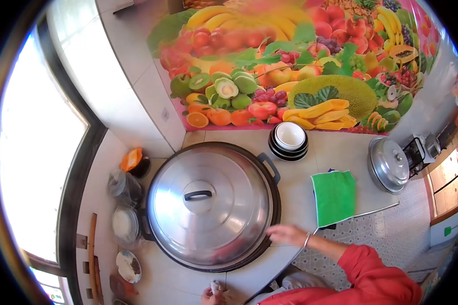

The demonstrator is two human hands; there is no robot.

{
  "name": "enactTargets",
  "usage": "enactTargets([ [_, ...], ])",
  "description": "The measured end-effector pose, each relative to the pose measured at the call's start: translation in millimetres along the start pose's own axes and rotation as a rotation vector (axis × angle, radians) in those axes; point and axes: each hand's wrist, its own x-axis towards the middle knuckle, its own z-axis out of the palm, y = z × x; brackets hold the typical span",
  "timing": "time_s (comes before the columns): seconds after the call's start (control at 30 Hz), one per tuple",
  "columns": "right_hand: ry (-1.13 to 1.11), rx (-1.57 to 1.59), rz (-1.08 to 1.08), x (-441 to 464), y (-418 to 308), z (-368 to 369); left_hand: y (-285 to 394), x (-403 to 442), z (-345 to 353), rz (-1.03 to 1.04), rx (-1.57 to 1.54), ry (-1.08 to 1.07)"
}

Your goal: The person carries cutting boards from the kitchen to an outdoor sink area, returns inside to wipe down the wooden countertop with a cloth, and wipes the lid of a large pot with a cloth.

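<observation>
A large round pan (277,203) with a dark rim and side handles sits on the tiled counter. Its domed metal lid (229,203), with a black handle on top, covers it. My right hand (288,235) is beside the pan's right lower edge, fingers loosely extended toward the rim; whether they touch it I cannot tell. At the bottom edge of the view my left hand (209,298) is closed around a small whitish crumpled thing (215,287), perhaps a cloth. That hand is partly cut off, just below the pan.
A stack of bowls (290,136) stands behind the pan. A green cloth (334,197) lies at the counter's front edge, and a lidded metal pot (389,165) stands far right. Bagged items (124,188) and a small bowl (129,266) line the left side.
</observation>
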Motion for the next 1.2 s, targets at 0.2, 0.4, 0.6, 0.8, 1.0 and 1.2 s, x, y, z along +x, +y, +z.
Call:
enactTargets([
  [0.2, -0.412, -0.238, -0.494, -21, -26, 79, 146, -88, 97, 0.266, -0.464, -0.272],
  [0.4, -0.163, -0.324, -0.536, -15, -25, 62, 207, -116, 163, 0.688, -0.39, -0.333],
  [0.6, -0.084, 0.289, -0.116, -28, -28, 31, 205, -104, 148, 0.575, -0.499, -0.32],
  [0.8, -0.021, 0.955, 0.05, -35, -76, 30, 199, -97, 112, 0.282, -0.727, -0.452],
  [1.0, 0.184, 0.69, -0.061, -38, -92, 53, 176, -91, 89, 0.302, -0.661, -0.454],
  [1.2, 0.327, 0.537, -0.154, -28, -115, 70, 175, -93, 84, 0.367, -0.56, -0.499],
])
